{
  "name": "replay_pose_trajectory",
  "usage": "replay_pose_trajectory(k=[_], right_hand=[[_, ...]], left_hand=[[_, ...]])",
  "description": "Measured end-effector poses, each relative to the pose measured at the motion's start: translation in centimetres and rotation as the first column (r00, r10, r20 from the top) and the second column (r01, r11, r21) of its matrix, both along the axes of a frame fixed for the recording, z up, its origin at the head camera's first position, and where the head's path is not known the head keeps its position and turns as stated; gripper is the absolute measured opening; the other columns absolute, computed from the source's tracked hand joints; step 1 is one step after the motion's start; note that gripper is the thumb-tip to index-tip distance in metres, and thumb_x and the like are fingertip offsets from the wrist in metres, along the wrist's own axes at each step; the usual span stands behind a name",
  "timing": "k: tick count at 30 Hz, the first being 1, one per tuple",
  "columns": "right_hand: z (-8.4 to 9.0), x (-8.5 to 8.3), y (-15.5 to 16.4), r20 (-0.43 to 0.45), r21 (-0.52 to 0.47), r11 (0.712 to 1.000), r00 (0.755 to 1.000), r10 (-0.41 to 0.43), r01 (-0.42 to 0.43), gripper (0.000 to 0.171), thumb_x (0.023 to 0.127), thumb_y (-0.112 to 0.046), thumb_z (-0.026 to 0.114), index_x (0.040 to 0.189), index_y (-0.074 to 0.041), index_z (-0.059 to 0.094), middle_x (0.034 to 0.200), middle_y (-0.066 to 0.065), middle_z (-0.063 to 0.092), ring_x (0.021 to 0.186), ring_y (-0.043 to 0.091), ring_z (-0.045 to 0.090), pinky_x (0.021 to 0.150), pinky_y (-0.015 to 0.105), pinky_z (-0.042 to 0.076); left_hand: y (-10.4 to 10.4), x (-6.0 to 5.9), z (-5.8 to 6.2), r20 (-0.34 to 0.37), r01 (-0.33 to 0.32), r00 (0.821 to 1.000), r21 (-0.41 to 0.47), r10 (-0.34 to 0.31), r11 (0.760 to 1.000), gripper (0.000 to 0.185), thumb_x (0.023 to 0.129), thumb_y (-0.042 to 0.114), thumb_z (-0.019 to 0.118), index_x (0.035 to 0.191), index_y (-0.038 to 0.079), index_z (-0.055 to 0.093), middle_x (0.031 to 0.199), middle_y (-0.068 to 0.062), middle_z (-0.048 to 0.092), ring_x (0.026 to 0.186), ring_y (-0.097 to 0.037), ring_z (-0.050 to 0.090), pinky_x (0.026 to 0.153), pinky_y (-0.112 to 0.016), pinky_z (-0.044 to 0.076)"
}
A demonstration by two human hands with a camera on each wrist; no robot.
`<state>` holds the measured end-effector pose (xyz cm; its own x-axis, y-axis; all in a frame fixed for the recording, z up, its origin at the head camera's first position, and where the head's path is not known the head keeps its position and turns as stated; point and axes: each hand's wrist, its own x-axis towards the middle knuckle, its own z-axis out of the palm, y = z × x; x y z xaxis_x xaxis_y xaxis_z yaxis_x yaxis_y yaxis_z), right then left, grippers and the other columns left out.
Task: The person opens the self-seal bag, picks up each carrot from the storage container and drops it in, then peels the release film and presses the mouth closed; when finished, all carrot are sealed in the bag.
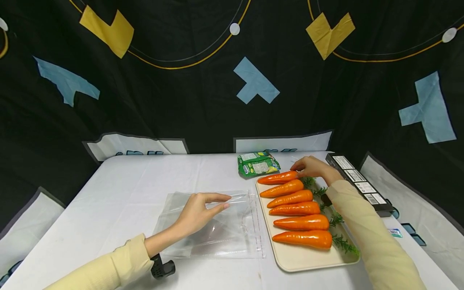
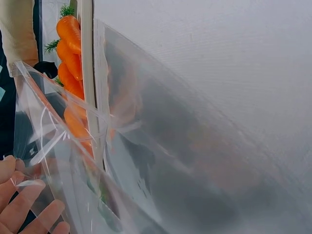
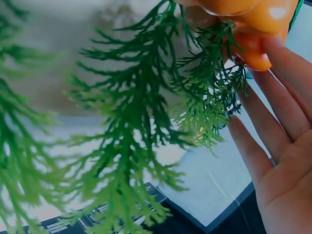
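Between thumb and fingers, my left hand (image 1: 197, 209) pinches the upper layer of a clear plastic bag (image 1: 224, 237) that lies on the table. In the left wrist view the bag's film (image 2: 161, 141) is lifted, with creases near the fingers. My right hand (image 1: 311, 167) reaches over to the farthest carrot (image 1: 277, 178), thumb and fingers around its leafy end. Several orange carrots with green tops lie in a row on a cream tray (image 1: 297, 264), tips pointing left. Green fronds (image 2: 66, 10) show in the left wrist view; the right wrist view has larger fronds (image 3: 141, 97).
Behind the tray lies a green packet (image 1: 258, 164). A long black box (image 1: 359, 183) with white labels stands along the right side, a small label (image 1: 395, 233) near it. The white table (image 1: 119, 193) ends at a dark patterned curtain (image 1: 203, 104).
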<state>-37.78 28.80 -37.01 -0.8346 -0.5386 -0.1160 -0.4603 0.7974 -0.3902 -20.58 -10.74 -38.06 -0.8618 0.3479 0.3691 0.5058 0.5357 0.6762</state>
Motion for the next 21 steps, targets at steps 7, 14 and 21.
replay_pose_trajectory(k=[7, 14, 21], right_hand=[[-0.24, -0.11, 0.15, 0.035, 0.057, 0.998, 0.999, 0.021, -0.023, 0.034, 0.093, -0.013, 0.065, 0.123, 0.002, 0.064, 0.117, 0.018, 0.066, 0.110, 0.034, 0.061, 0.093, 0.046, 0.050], [-0.26, 0.04, 0.40, 0.000, 0.039, 0.999, 0.999, 0.038, -0.038, 0.031, 0.091, -0.012, 0.067, 0.119, 0.001, 0.067, 0.111, 0.015, 0.069, 0.104, 0.031, 0.063, 0.089, 0.045, 0.052], [0.36, 0.38, 0.85, -0.062, -0.010, 1.000, 0.998, 0.021, -0.022, 0.033, 0.087, -0.012, 0.072, 0.118, 0.000, 0.068, 0.111, 0.015, 0.069, 0.104, 0.033, 0.063, 0.090, 0.048, 0.050]], left_hand=[[-0.04, 0.01, -0.10, 0.004, 0.002, 1.000, 0.007, -0.002, 1.000, 0.026, 0.088, 0.033, 0.071, 0.109, 0.018, 0.074, 0.107, 0.012, 0.071, 0.107, -0.012, 0.064, 0.092, -0.042, 0.050], [0.04, 0.03, -0.10, 0.004, 0.005, 1.000, 0.012, -0.005, 1.000, 0.022, 0.088, 0.028, 0.072, 0.109, 0.020, 0.074, 0.107, 0.011, 0.071, 0.106, -0.013, 0.064, 0.091, -0.043, 0.051], [0.04, -0.02, -0.11, 0.010, 0.004, 1.000, 0.013, -0.004, 1.000, 0.025, 0.088, 0.032, 0.071, 0.109, 0.019, 0.074, 0.107, 0.012, 0.070, 0.107, -0.013, 0.064, 0.091, -0.043, 0.050]])
